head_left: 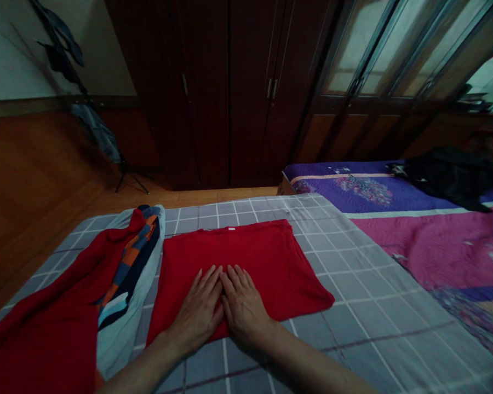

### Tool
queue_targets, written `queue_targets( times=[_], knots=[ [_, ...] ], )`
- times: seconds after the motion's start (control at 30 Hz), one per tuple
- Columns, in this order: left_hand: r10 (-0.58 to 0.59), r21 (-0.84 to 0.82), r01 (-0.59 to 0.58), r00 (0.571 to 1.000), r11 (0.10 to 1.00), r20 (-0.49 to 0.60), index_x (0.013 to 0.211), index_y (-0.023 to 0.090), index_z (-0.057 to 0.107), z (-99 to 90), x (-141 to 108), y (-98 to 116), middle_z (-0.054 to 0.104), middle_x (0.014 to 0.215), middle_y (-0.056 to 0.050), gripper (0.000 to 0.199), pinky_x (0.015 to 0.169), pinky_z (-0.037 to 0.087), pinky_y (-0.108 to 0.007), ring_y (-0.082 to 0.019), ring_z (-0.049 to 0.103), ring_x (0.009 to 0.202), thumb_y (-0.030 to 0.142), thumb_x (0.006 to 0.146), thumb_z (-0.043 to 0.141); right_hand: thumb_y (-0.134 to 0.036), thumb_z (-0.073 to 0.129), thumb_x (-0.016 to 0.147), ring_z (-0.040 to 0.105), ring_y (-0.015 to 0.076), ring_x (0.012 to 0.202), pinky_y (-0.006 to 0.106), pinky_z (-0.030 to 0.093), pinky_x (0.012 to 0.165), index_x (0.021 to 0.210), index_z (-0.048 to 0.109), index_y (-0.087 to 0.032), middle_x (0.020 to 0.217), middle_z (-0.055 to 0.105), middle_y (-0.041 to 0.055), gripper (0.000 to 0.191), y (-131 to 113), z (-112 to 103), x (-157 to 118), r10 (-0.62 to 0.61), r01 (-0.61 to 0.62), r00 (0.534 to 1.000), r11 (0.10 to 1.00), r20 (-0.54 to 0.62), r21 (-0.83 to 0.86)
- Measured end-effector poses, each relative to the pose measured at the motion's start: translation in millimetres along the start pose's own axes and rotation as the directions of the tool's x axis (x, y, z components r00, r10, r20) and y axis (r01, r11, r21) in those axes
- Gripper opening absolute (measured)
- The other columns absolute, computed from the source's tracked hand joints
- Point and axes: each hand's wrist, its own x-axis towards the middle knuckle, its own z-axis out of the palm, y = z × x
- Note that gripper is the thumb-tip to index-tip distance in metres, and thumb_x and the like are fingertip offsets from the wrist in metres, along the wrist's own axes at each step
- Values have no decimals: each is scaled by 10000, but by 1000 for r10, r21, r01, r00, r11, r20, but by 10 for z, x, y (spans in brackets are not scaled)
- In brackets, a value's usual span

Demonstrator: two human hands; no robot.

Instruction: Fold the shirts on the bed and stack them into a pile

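On the gray sheet (365, 334), left hand (197, 312) and right hand (244, 309) lie open on a red shirt (254, 262), holding nothing, and a slip could bunch it.

Tall dark wooden wardrobe doors (230, 93) with slim metal handles fill the far side of the dim room, beside frosted glass panels (363, 54) set in a dark frame. A pale wall (16, 54) rises above wood paneling (53, 102), and an orange-brown wooden floor (36, 169) runs beneath a black tripod stand (127, 175).
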Motion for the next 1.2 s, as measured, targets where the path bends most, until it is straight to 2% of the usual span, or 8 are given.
queue_targets(
  times=[0.13, 0.27, 0.5, 0.63, 0.8, 0.9, 1.1, 1.2],
  knots=[
    [18, 21, -18, 1000, 1000, 11, 1462, 151, 225, 13, -44, -17, 245, 1517, -98, 653, 1130, 195, -469, -258, 203, 1395, 436, 906, 414, -411, 437, 927, 180, 286, 1381, 466, 211, 1124, 1441, 306, -138, 1494, 262, 123, 597, 140, -82, -83, -6, 7, 999, 1000, 41, -4],
    [6, 27, -6, 1000, 1000, 14, 1484, 157, 124, 34, -58, 1, 160, 1538, -107, 856, 1125, 140, -515, -305, 144, 1404, 580, 827, 473, -537, 467, 885, 126, 309, 1390, 519, 194, 1116, 1447, 291, -142, 1508, 202, 133, 709, 490, -211, -284, 19, -11, 998, 991, 53, -134],
    [-11, 1, 11, 999, 1000, 52, 1489, 171, 62, 26, -61, 12, 126, 1545, -96, 920, 1118, 128, -528, -317, 113, 1408, 587, 798, 504, -585, 419, 887, 162, 282, 1388, 507, 223, 1103, 1412, 360, -108, 1483, 278, 156, 711, 1239, -363, -743, 161, -218, 968, 917, -191, -334],
    [-9, 11, 9, 999, 1000, 38, 1484, 192, 138, -34, -26, -62, 167, 1538, -99, 909, 1107, 173, -522, -317, 137, 1404, 631, 780, 510, -574, 436, 884, 128, 302, 1392, 511, 211, 1104, 1405, 363, -75, 1488, 248, 187, 725, 1042, -385, -618, 161, -220, 965, 926, -207, -307],
    [-60, 72, 65, 996, 995, -67, 1464, 212, 240, 7, -14, -238, 213, 1528, -102, 813, 1110, 100, -555, -324, 124, 1406, 657, 815, 443, -579, 429, 890, 85, 272, 1401, 479, 170, 1126, 1451, 285, -184, 1519, 191, 117, 701, 506, -321, -179, -47, 54, 998, 988, 49, -148],
    [-82, 79, 88, 994, 993, -73, 1448, 222, 291, 84, -40, -290, 222, 1525, -109, 804, 1103, 94, -567, -345, 129, 1401, 672, 801, 447, -644, 377, 879, 108, 274, 1398, 485, 143, 1128, 1454, 278, -198, 1513, 204, 121, 734, 570, -302, -2, -82, 94, 990, 989, 112, -111],
    [-117, 53, 118, 993, 992, -20, 1448, 230, 290, 72, -45, -264, 212, 1528, -104, 806, 1101, 71, -579, -356, 115, 1400, 690, 800, 424, -575, 371, 912, 146, 313, 1387, 517, 152, 1108, 1422, 352, -134, 1495, 242, 159, 675, 1418, -463, -85, 196, -198, 980, 912, -43, -359],
    [-121, 32, 121, 993, 992, 0, 1452, 232, 277, 39, -36, -262, 198, 1531, -111, 817, 1096, 80, -584, -362, 110, 1400, 695, 796, 426, -527, 422, 906, 138, 335, 1384, 527, 151, 1104, 1403, 371, -79, 1486, 244, 196, 671, 1478, -504, -142, 290, -325, 946, 859, -146, -397]
  ],
)
